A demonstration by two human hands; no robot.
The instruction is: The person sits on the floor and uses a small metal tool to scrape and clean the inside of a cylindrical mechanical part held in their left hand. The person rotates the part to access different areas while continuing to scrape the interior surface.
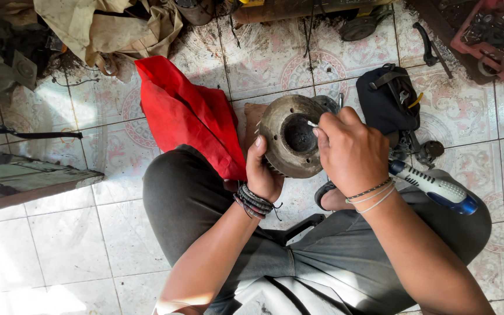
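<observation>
Left hand (pixel 262 175) grips the rim of the round, rusty grey metal hub (pixel 290 135), propped above the patterned floor tiles (pixel 88 233). Right hand (pixel 351 153) pinches a thin white stick (pixel 312 123) at its bore, red cloth (pixel 191 116) just beside.

I'm squatting on the grimy patterned tile floor (pixel 65 233) of a repair workshop, with a red crate of metal parts (pixel 497 35), oily rags (pixel 106 26) and a black tool bag (pixel 387 99) around me
</observation>
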